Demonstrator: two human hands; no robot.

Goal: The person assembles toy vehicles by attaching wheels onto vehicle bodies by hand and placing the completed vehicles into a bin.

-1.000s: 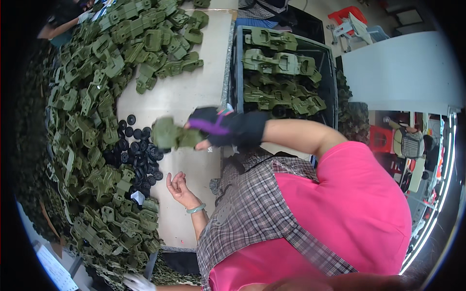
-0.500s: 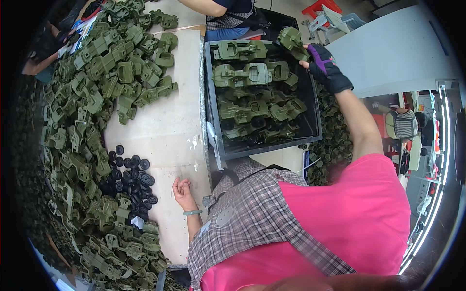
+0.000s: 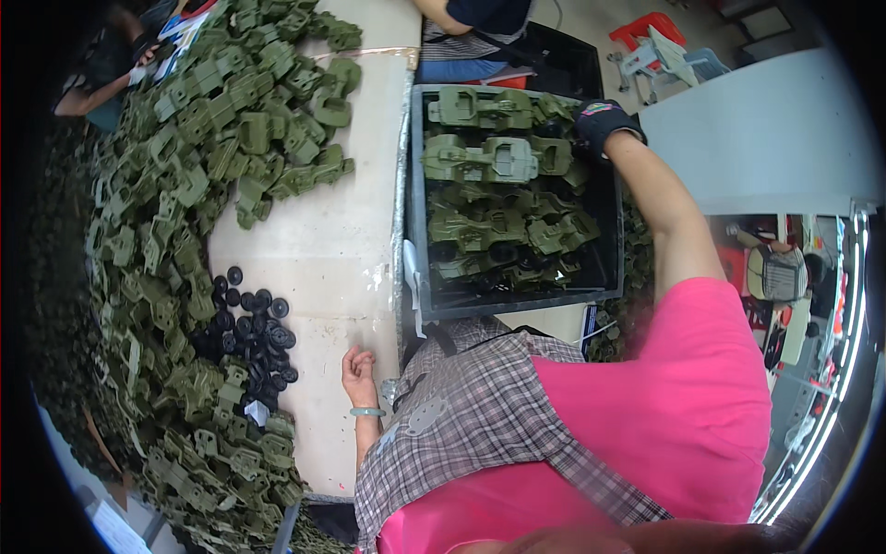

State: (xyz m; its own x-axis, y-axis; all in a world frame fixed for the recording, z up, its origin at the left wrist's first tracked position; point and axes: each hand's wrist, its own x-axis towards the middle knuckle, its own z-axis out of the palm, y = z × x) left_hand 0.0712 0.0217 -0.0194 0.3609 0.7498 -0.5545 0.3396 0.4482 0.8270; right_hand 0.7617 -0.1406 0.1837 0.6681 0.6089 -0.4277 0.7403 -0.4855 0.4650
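Observation:
My right hand, in a black fingerless glove with purple on it, reaches over the far right corner of a black crate. Its fingers are hidden, so its grip cannot be seen. Right beside it, a green plastic toy vehicle body lies in the crate. Rows of similar bodies, such as a paler green one, fill the crate in layers, some with black wheels. My left hand, bare with a jade-coloured bangle at the wrist, rests by the table's near edge, fingers loosely curled and holding nothing.
A large heap of green vehicle bodies covers the left of the pale table. Loose black wheels lie beside it. Co-workers sit at the far side, one with a dark sleeve. A grey-white panel stands at right.
My right hand has come down from above the crate's right side with a green vehicle body, into the far right corner. My left hand has shifted slightly, its fingers a little differently bent.

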